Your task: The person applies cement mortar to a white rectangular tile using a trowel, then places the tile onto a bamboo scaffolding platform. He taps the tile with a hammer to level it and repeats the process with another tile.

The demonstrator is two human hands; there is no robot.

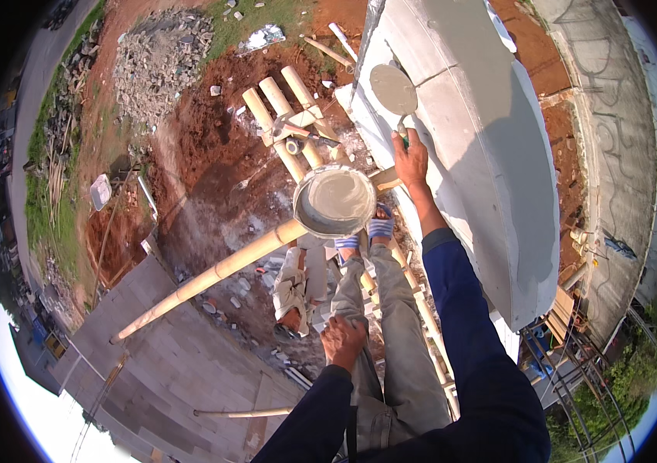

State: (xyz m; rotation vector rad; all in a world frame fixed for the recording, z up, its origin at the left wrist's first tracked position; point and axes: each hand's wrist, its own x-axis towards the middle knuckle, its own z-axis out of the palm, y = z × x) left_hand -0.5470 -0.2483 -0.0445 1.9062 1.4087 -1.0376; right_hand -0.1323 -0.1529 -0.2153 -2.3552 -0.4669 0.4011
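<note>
My right hand (412, 160) is closed around the green handle of a trowel (394, 89). Its rounded blade is coated with wet grey mortar and lies over the pale top edge of a grey plastered wall (498, 166). Darker, damp-looking plaster covers part of that wall's face. My left hand (342, 342) is curled into a fist against my left leg, with nothing seen protruding from it. Between my feet and the wall, slightly left, stands a round bucket (314, 222) with grey mortar (341, 193) inside, apart from both hands.
I stand high on bamboo poles (212, 279). Below, another person (291, 289) in beige clothing is partly hidden. Lashed bamboo (278, 116) lies past the bucket, with rubble (162, 62) on red soil farther off. A block wall (182, 370) is at lower left, bare rebar (575, 378) at lower right.
</note>
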